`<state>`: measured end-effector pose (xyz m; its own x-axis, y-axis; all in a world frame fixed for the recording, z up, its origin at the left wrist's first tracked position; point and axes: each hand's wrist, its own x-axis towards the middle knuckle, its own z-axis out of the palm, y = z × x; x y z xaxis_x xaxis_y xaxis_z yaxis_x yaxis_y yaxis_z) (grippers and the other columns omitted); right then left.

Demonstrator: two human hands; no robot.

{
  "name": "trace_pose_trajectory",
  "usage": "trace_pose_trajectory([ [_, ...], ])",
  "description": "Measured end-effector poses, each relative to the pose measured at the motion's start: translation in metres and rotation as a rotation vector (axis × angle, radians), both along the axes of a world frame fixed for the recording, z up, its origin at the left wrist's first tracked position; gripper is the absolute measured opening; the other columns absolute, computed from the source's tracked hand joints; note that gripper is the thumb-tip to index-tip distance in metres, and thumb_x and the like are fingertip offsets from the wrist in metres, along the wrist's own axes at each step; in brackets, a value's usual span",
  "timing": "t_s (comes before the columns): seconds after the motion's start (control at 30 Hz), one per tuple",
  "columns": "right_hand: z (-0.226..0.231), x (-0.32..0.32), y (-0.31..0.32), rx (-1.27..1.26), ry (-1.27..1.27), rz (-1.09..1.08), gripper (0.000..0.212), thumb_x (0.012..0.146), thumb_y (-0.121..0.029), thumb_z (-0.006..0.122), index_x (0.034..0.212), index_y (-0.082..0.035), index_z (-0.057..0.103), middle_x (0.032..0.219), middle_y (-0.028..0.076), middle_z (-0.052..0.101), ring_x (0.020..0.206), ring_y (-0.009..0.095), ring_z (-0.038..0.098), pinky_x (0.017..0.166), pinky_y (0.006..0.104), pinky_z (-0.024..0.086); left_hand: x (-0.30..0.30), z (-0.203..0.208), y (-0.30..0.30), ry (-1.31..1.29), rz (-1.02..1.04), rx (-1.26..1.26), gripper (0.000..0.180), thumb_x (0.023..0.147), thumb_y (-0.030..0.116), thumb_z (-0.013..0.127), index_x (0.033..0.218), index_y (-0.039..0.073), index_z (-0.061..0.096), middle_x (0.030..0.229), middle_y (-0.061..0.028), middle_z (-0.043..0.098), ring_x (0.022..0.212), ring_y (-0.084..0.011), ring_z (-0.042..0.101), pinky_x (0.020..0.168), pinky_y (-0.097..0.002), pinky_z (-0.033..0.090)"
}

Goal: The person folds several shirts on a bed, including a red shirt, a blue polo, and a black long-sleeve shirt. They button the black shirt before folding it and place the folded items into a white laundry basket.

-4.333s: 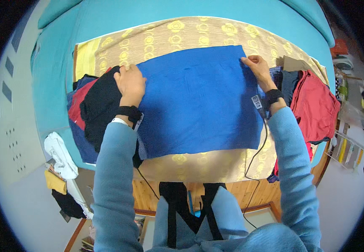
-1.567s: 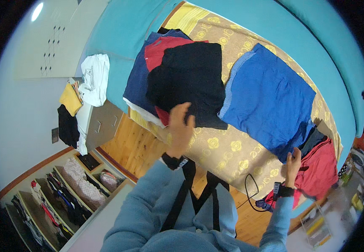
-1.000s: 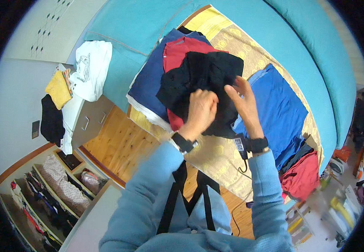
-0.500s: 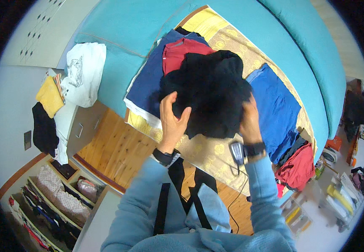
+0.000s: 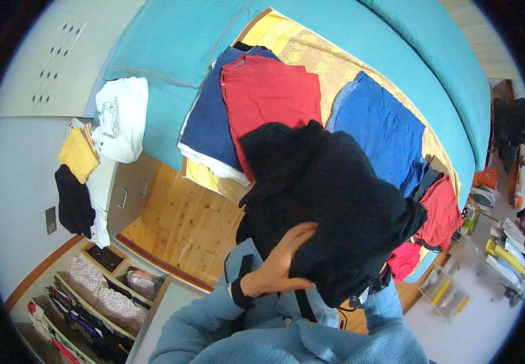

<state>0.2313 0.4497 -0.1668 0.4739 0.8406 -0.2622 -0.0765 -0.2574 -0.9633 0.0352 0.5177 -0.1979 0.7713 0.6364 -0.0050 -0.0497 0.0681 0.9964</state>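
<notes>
A bundled black cloth garment [image 5: 335,200] is lifted close in front of me, over the table's near edge; its kind cannot be made out. My left hand [image 5: 277,264] lies against its lower left side, fingers stretched and thumb apart. The garment covers my right hand, and only the banded wrist [image 5: 379,285] shows below it. Beyond the bundle, a flat red garment [image 5: 271,91] rests on a navy one [image 5: 211,130] with white cloth underneath. To the right a blue garment [image 5: 383,133] is spread flat.
A yellow patterned cloth [image 5: 302,45] covers the table beside a turquoise sofa [image 5: 420,57]. Crumpled red clothes [image 5: 438,212] lie at the right end. At left, white cloth [image 5: 123,118] sits on a cabinet, above an open drawer [image 5: 92,303] of clothes.
The black garment has come off the pile toward my body, uncovering the red one. My left hand moved nearer and turned inward; my right hand went out of sight behind the garment.
</notes>
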Motion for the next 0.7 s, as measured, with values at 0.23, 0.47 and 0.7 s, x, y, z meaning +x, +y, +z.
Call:
trace_pose_trajectory([
  [0.23, 0.083, 0.050, -0.022, 0.285, 0.846, -0.231, 0.058, 0.092, -0.049, 0.040, 0.123, -0.001, 0.052, 0.114, 0.007, 0.061, 0.104, 0.021, 0.057, 0.095, 0.0337, 0.043, -0.040, 0.038, 0.037, 0.589, 0.491, 0.057, 0.025, 0.091, 0.020, 0.055, 0.101, -0.003, 0.061, 0.091, -0.0137, 0.063, 0.085, -0.0266, 0.059, 0.075, -0.0355, 0.048],
  [0.47, 0.171, 0.158, -0.002, 0.141, -1.029, 0.768, 0.048, 0.070, -0.026, 0.080, 0.105, -0.001, 0.059, 0.084, 0.017, 0.064, 0.076, 0.024, 0.060, 0.073, 0.0323, 0.048, -0.060, 0.211, 0.116, 0.462, 0.348, 1.042, 0.027, 0.092, 0.025, 0.062, 0.091, -0.001, 0.057, 0.067, -0.0074, 0.050, 0.059, -0.0144, 0.044, 0.054, -0.0291, 0.038],
  [0.7, 0.271, 0.214, -0.005, 0.401, -1.595, 0.362, 0.027, 0.068, 0.005, 0.065, 0.094, -0.002, 0.062, 0.084, 0.017, 0.062, 0.079, 0.038, 0.061, 0.069, 0.0398, 0.048, -0.043, 0.287, 0.048, 0.667, 0.441, 1.669, 0.078, 0.061, 0.033, 0.083, 0.128, 0.012, 0.048, 0.093, -0.0127, 0.058, 0.078, -0.0322, 0.063, 0.064, -0.0381, 0.051],
])
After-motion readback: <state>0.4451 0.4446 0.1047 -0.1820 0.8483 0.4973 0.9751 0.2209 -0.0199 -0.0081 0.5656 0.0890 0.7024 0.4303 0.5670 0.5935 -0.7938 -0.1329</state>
